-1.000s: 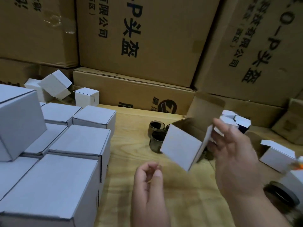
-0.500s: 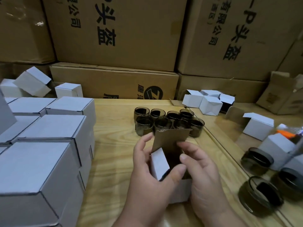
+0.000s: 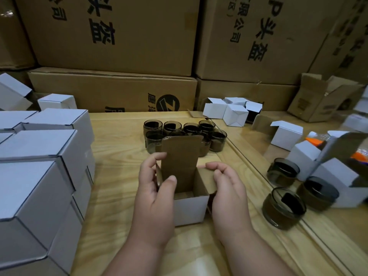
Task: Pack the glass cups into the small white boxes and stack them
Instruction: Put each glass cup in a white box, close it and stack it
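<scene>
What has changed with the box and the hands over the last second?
The small white box, held up in the air by the right hand alone, has come down onto the wooden table, upright with its lid flap raised. The left hand, empty before, now grips its left side. The cluster of dark glass cups and the stacked closed boxes on the left stayed put.
</scene>
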